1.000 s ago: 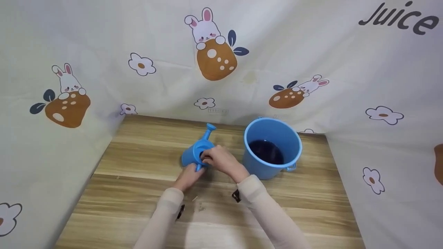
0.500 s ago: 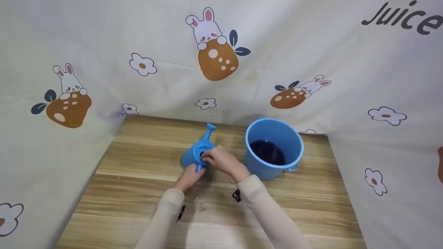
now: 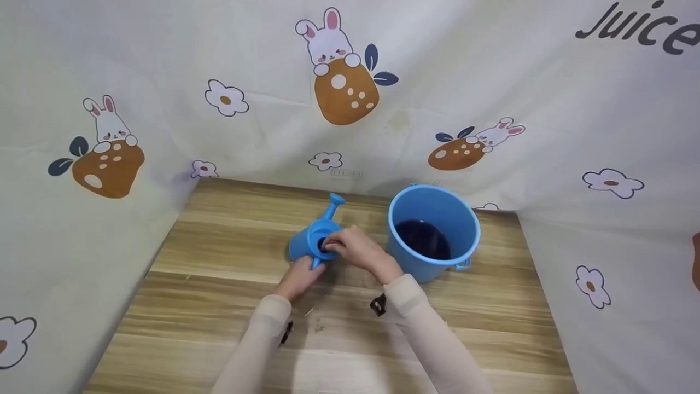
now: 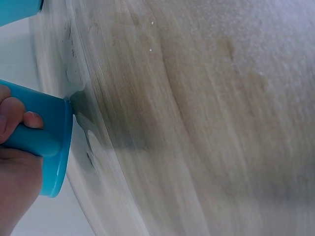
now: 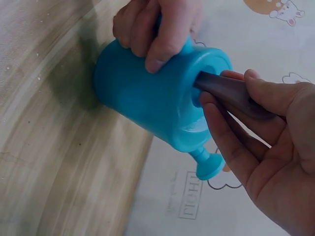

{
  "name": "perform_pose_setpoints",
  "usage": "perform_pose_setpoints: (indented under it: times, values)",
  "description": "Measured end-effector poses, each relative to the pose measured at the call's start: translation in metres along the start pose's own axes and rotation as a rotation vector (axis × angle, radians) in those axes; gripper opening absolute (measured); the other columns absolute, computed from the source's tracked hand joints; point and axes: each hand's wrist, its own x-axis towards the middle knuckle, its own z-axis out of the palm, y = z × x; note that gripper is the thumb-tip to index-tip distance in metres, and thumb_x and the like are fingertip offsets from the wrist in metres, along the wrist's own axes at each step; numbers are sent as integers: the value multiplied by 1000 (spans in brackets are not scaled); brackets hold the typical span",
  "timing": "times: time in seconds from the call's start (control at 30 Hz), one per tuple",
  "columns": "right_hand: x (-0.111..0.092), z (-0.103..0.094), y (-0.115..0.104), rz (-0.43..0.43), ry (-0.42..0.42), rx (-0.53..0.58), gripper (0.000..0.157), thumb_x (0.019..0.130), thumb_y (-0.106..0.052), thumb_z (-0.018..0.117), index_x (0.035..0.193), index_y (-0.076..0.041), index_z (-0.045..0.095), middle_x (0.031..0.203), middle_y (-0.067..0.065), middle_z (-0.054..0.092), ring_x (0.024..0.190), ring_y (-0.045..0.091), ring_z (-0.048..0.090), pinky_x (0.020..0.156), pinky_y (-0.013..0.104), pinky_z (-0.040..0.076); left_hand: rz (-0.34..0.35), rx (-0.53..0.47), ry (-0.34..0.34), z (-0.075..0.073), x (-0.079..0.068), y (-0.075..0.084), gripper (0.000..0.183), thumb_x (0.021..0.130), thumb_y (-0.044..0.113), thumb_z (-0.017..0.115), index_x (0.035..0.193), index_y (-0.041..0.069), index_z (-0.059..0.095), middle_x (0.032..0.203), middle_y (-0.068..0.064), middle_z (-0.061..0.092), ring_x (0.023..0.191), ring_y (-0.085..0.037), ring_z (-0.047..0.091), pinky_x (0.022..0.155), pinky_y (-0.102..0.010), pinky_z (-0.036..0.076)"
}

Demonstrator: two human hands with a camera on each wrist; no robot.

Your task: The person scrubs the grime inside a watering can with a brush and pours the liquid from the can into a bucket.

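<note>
Two bare hands meet at a blue watering can [image 3: 302, 244] on the wooden table [image 3: 202, 306], left of centre. Its spout [image 3: 331, 208] points to the far side. The left hand [image 3: 299, 276] is wrapped round the can's handle [image 4: 32, 141] on the near side. The right hand [image 3: 358, 249] pinches a dark brown piece [image 5: 231, 93] between thumb and fingers, one end inside the can's mouth; what it is exactly I cannot tell. A larger blue bucket [image 3: 407, 265] stands to the right, apart from the can, with something dark [image 3: 421, 238] at its bottom. Patterned cloth [image 3: 257, 49] hangs beyond the far edge.
</note>
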Motion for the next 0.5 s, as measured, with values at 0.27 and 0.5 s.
perform_pose_setpoints:
  times: [0.27,0.5]
  values:
    - [-6,-14,0,16,39,80,21,98,-19,60,105,-6,76,102,8,76,96,20,72,85,34,56,20,18,26,0,-2,0,38,92,23,55,61,19,34,56,10,30,50,-7,30,49,-23,27]
    - [-12,-20,1,80,34,146,22,100,-20,58,107,-7,75,105,8,76,98,19,70,87,35,55,7,26,5,0,-3,2,36,93,25,55,62,19,36,57,9,32,51,-8,32,51,-25,29]
